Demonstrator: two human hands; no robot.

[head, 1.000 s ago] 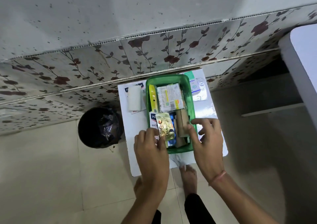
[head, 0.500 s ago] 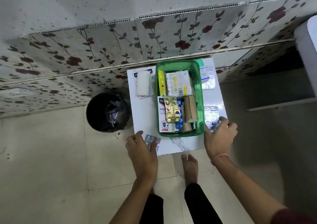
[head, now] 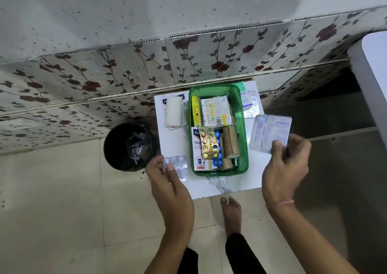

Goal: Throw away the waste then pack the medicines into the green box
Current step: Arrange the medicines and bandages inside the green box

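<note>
The green box (head: pixel 244 127) stands on a small white table (head: pixel 176 143) and holds a gold blister pack (head: pixel 208 142), a cotton-swab pack (head: pixel 216 111), cardboard rolls (head: pixel 230 141) and a white carton. My left hand (head: pixel 167 181) pinches a small silver blister strip (head: pixel 177 164) at the table's front left, just left of the box. Lifted above the table's right edge, my right hand (head: pixel 287 164) grips a larger silver blister sheet (head: pixel 270 133). A white bandage roll (head: pixel 173 111) lies left of the box, and another blister pack (head: pixel 251 104) lies behind it on the right.
A black bin (head: pixel 129 145) with a dark liner stands on the floor just left of the table. A flowered wall panel runs behind. A white surface edge (head: pixel 368 80) juts in at the right. My bare foot (head: pixel 230 213) is under the table's front edge.
Both hands left the box and went to the table's sides. The left picked up the small silver strip; the right lifted the larger blister sheet off the table.
</note>
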